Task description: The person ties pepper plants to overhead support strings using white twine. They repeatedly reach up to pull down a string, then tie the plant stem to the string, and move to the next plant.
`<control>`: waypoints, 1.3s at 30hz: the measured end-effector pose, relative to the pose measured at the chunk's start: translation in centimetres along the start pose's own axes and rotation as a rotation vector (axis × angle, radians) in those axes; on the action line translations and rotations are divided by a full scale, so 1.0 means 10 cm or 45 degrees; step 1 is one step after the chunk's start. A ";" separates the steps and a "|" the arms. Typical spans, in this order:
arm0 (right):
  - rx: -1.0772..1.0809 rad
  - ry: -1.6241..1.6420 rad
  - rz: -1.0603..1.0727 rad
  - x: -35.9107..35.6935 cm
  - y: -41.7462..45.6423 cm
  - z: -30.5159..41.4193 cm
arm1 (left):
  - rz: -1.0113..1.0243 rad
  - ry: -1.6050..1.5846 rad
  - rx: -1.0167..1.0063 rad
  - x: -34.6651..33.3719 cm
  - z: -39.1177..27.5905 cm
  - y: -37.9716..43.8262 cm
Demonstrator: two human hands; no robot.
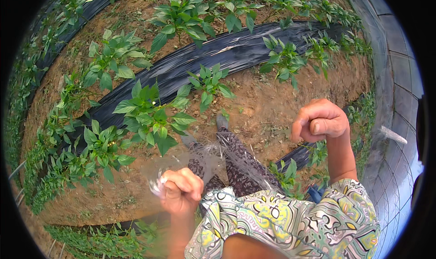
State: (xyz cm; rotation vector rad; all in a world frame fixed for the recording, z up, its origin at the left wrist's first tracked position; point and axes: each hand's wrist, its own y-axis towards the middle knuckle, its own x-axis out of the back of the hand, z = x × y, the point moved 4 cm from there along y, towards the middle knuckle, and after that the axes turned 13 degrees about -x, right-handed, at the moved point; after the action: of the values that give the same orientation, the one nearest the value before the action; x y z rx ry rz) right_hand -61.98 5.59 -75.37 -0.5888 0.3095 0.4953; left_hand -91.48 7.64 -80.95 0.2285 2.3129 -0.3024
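My left hand (182, 189) is low, left of my legs, with its fingers curled on a whitish, blurred bit of plastic strand (157, 184). Thin, clear strands (218, 151), possibly plastic twine, spread in a loose tangle in front of my trousers; motion blur hides where they run. Raised at the right, my right hand (322, 121) is a closed fist, and no object shows in it. Ahead of my feet, a leafy pepper plant (153, 116) with small pale flowers grows beside black plastic mulch film (204, 59).
Several pepper plants (112, 59) line both sides of the film on brown soil (259, 102). A second strip of film (293, 157) lies near my right arm. Along the right edge stands a translucent sheet wall (402, 88) with netting, and a whitish stick-like thing (393, 134) before it.
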 end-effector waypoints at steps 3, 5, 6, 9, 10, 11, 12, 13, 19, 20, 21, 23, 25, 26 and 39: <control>0.067 -0.303 0.255 -0.22 0.04 0.56 | 0.544 0.368 -0.323 -0.83 -0.11 0.59; 0.075 -0.451 0.206 -0.34 0.08 0.89 | 0.771 0.420 -0.241 -1.37 -0.17 0.74; 0.015 -0.451 0.186 -0.37 0.11 1.07 | 0.862 0.441 -0.184 -1.58 -0.22 0.77; -0.040 -0.631 0.107 -0.22 -0.16 1.56 | 1.014 0.692 -0.234 -1.83 -0.38 0.89; -0.056 -0.704 0.105 -0.17 -0.20 1.69 | 0.966 0.702 -0.315 -1.78 -0.46 0.94; -0.048 -0.775 0.085 -0.12 -0.28 1.77 | 0.915 0.713 -0.397 -1.71 -0.55 0.99; -0.038 -0.853 0.062 -0.05 -0.36 1.88 | 0.811 0.752 -0.400 -1.65 -0.63 1.04; -0.034 -0.932 -0.008 0.01 -0.52 1.97 | 0.724 0.754 -0.381 -1.59 -0.67 1.09; 0.232 -1.544 -0.508 0.39 -1.23 2.61 | 0.712 0.619 -0.334 -1.57 -0.96 1.27; 0.394 -1.610 -0.532 0.54 -1.07 2.76 | 0.649 0.787 -0.361 -1.50 -1.18 1.21; 0.324 -1.802 -0.743 0.29 -1.49 3.19 | 0.704 0.705 -0.317 -1.58 -1.00 1.26; 0.441 -2.039 -1.051 0.10 -2.00 3.70 | 0.840 0.685 -0.193 -1.80 -0.85 1.32; 0.790 -2.128 -1.247 -0.02 -2.32 4.10 | 0.936 0.802 -0.203 -2.20 -1.10 1.34; 0.939 -2.186 -1.307 -0.33 -2.36 4.31 | 0.993 0.789 -0.268 -2.40 -1.32 1.28; 1.556 -2.914 -2.170 -2.97 -3.08 5.59 | 1.705 0.185 -0.657 -5.02 -3.09 0.95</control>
State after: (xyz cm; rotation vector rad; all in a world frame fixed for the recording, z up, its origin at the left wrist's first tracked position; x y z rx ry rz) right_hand -63.05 6.20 -4.99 1.1525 -1.8817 -0.8874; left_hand -75.96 22.02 -25.07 1.4181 1.7873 0.9684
